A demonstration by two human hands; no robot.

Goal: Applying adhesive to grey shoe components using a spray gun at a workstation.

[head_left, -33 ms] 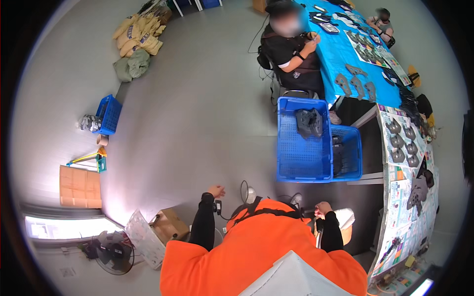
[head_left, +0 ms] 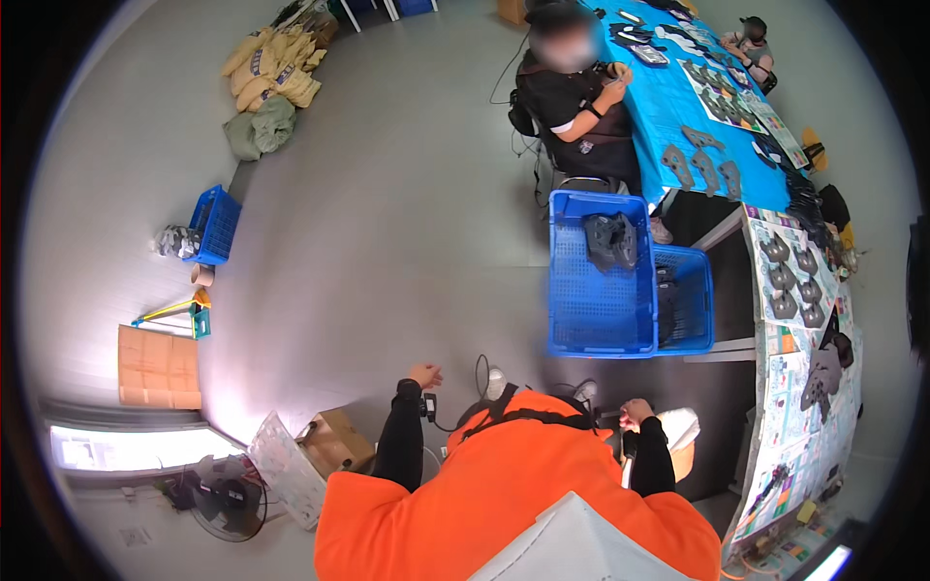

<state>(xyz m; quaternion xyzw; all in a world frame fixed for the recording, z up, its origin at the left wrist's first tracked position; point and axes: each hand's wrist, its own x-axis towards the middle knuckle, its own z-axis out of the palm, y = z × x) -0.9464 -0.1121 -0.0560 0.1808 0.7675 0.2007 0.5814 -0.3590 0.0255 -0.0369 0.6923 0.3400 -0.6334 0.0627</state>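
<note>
My left hand (head_left: 425,376) is held out above the grey floor, left of my orange top, with its fingers apart and no object showing in it. My right hand (head_left: 636,413) hangs on the other side, beside a white and orange stool-like seat (head_left: 682,447). Its fingers are loosely bent, and I see nothing held. Ahead and to the right stands a blue plastic crate (head_left: 603,320) with a dark grey moulded part (head_left: 610,240) inside. A second blue crate (head_left: 696,295), partly hidden behind it, contains dark parts.
A seated person (head_left: 586,102) works at a blue-covered table (head_left: 659,126) bearing grey parts. Another table (head_left: 781,436) with dark pieces runs along my right. Cardboard boxes (head_left: 337,441), a fan (head_left: 228,499) and a blue crate (head_left: 221,228) stand left; sacks (head_left: 276,68) lie at the far left.
The surroundings sit slightly farther right in the view, as from a small head turn. My hands keep the same pose.
</note>
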